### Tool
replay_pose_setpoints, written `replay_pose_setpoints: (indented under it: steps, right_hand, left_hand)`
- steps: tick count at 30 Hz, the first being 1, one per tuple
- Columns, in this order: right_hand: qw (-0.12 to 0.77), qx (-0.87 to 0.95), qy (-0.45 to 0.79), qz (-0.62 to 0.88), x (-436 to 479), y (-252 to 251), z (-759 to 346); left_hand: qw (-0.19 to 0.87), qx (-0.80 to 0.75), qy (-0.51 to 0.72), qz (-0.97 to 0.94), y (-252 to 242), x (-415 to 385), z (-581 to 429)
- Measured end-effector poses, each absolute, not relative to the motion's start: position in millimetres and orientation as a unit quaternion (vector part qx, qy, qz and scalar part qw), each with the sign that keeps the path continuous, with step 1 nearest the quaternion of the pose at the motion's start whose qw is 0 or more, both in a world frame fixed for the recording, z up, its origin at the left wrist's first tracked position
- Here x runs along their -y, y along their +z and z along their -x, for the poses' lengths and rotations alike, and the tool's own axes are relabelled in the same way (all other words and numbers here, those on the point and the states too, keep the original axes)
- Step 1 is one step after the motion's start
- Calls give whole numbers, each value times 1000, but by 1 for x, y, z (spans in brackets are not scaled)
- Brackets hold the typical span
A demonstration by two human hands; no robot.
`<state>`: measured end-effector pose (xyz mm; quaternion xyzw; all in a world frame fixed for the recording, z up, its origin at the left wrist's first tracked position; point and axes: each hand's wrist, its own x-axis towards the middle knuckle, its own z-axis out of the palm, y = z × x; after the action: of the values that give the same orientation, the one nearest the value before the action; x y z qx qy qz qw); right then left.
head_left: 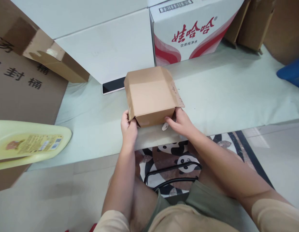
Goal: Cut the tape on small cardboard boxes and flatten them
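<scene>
A small brown cardboard box (150, 93) rests on a pale green cloth-covered surface (224, 93), its flaps folded over the top. My left hand (128, 127) grips the box's near left corner with fingers curled around it. My right hand (180, 122) presses the near right side, with the thumb against the box's front. A small white scrap (164, 126) lies just under the right thumb.
Behind the box stand a large white carton (108, 45) and a white carton with red printing (190, 29). Brown cartons (23, 80) stand at left, more at back right. A pale yellow plastic item (28, 143) lies at left, a blue object (293, 72) at right.
</scene>
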<state>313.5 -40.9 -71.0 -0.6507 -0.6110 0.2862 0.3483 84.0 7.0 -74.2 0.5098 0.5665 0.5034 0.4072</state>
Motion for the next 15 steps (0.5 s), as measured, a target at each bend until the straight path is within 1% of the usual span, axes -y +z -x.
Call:
replay_pose_setpoints:
  steps: [15]
  right_hand:
    - [354,627,277,636,40,-75,-312]
  left_hand:
    - [414,-567,497,-510,-69,-5,-87]
